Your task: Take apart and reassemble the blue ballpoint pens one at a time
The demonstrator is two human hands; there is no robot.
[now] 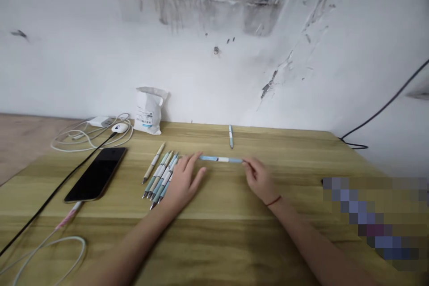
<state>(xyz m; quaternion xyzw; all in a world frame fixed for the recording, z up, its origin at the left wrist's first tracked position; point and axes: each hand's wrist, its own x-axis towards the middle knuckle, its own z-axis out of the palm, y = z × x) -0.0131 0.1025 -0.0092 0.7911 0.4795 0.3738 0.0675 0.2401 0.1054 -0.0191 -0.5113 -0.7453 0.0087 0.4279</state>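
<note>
A light blue pen with a white band (222, 159) lies crosswise in the middle, between my hands. My right hand (260, 181) pinches its right end, the fingers closed. My left hand (182, 183) rests palm down, its thumb spread from the fingers; a fingertip is at the pen's left end, and whether it touches I cannot tell. Partly covered by that hand is a group of several pens (162, 176) in green, cream and blue, side by side. A cream pen (153, 163) lies just left of them. Farther back, another blue pen (231, 136) points toward the wall.
A black phone (97, 174) with a white cable (69, 215) lies at the left. Behind it are a coiled white cord (72, 147), a charger (99, 121) and a white plastic packet (147, 111) by the wall. A blurred-out patch (375, 219) covers the right side.
</note>
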